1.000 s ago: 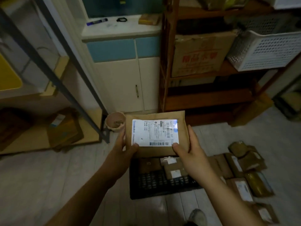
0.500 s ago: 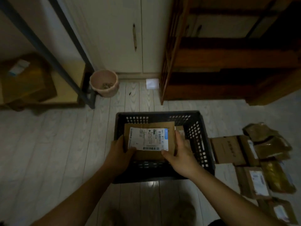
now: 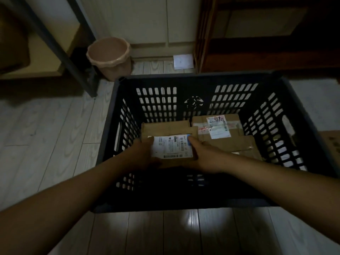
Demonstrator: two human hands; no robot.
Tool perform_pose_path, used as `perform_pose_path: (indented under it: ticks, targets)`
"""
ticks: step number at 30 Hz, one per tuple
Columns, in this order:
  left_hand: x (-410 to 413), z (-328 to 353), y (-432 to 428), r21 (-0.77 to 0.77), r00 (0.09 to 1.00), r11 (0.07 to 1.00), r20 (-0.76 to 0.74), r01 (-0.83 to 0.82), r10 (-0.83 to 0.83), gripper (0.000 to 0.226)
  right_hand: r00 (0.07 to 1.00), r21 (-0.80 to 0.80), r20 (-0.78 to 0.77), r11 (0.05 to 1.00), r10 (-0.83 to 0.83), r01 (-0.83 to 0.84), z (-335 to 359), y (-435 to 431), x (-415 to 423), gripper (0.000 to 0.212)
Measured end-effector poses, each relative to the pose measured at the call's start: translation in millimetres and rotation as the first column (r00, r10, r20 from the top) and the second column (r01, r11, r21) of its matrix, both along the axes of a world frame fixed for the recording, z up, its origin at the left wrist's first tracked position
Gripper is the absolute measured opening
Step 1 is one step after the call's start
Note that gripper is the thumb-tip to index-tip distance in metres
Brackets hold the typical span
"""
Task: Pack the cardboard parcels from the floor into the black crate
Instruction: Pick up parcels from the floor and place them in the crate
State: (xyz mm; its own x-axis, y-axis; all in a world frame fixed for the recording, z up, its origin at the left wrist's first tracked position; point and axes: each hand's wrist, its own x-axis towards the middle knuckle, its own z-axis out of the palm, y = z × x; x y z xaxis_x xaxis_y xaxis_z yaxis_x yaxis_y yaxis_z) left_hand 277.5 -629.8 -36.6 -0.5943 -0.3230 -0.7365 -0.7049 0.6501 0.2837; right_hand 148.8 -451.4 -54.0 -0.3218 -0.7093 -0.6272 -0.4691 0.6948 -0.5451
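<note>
the labelled parcel (image 3: 172, 149), held high above the crate 1 second ago, is now low inside the black crate (image 3: 184, 77), over another brown parcel (image 3: 165, 128) at its left side, so this placing seems almost done. the left hand (image 3: 145, 153) and the right hand (image 3: 204, 155) each hold a pinching grip on its side edges. its white label (image 3: 171, 144) shows a barcode and about "661- 811 57"; the other print is too small.

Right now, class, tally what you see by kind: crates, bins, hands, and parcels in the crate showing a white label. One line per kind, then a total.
Crates: 1, the black crate
Bins: 1, the pink bin
Hands: 2, left hand and right hand, both gripping one parcel
Labelled parcels: 2, the held parcel and the back parcel
Total: 6
</note>
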Motion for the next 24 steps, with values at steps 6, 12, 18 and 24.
perform_pose_path:
  ticks: [6,12,18,24]
  targets:
    - [0,-1,9,-0.022,0.984,0.992,0.131,0.126,-0.122,0.087,0.990,0.100,-0.003,0.985,0.141,-0.140,-11,-8,22,0.071]
    - [-9,-15,13,0.042,0.962,0.984,0.209,0.173,-0.178,0.080,0.988,0.201,0.065,0.968,0.138,-0.148,-35,-16,11,0.075]
    - [-17,-37,21,0.124,0.970,0.986,0.203,0.111,-0.135,0.077,0.992,0.244,0.060,0.963,0.107,-0.119,-40,-11,6,0.081]
    - [-17,-45,14,0.046,0.955,0.993,0.273,0.107,-0.115,0.084,0.975,0.290,0.216,0.950,0.056,-0.119,-61,-11,3,0.093]
